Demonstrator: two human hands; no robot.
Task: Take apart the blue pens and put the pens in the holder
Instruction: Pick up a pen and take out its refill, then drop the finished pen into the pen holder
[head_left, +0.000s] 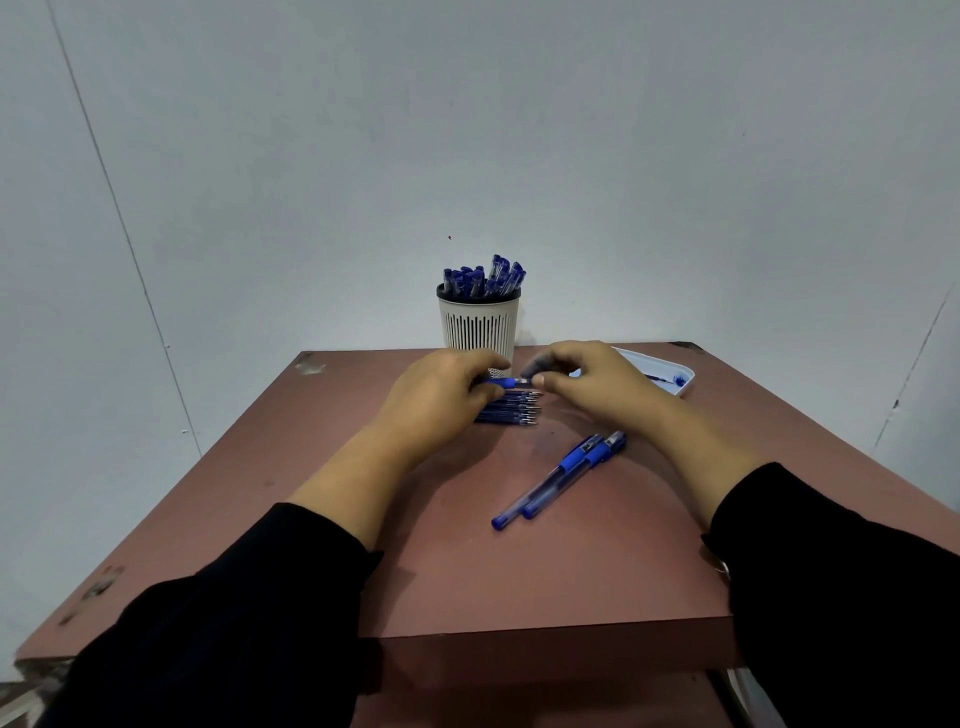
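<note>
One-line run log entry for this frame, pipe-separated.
left hand: grips blue pen | right hand: pinches its tip end | refills: piled on table | two pens: untouched | holder: holds pens

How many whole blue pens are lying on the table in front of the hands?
2. Both pens lie side by side on the table, near the right hand. More stand in the holder.

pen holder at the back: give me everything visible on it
The pen holder is a round cup, off-white with vertical slots and a dark rim, likely plastic. It stands upright at the table's far edge against the wall, packed with blue pens sticking out above the rim. The left hand hides its base.
</note>
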